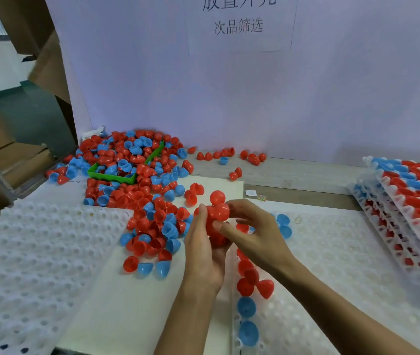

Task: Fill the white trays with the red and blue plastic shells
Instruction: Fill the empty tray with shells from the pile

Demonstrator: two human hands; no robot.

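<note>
While both hands meet at the centre of the bench, entries as follows.

Left hand (205,242): fingers curled around a cluster of red shells (217,213), gripping from the left and below.
Right hand (252,231): thumb and fingertips pinch the same cluster from the right; one red shell sticks up above the fingers.
Right tray (337,265): white, dimpled, under the right forearm; its left column holds several red shells, then two blue shells (247,319) nearer the camera. Two more blue ones sit just beyond the right hand.
Left tray (32,252): white, dimpled, no shells seen in its pockets.
Loose pile (137,183): red and blue shells mixed, spread from the back wall to just left of the hands, lying on a white sheet (126,298).
Green bin (116,174): part buried in the pile, shells inside.
Filled trays (408,201): stacked at far right, packed with red and blue.
Back panel (229,85): white, printed characters at top.
</note>
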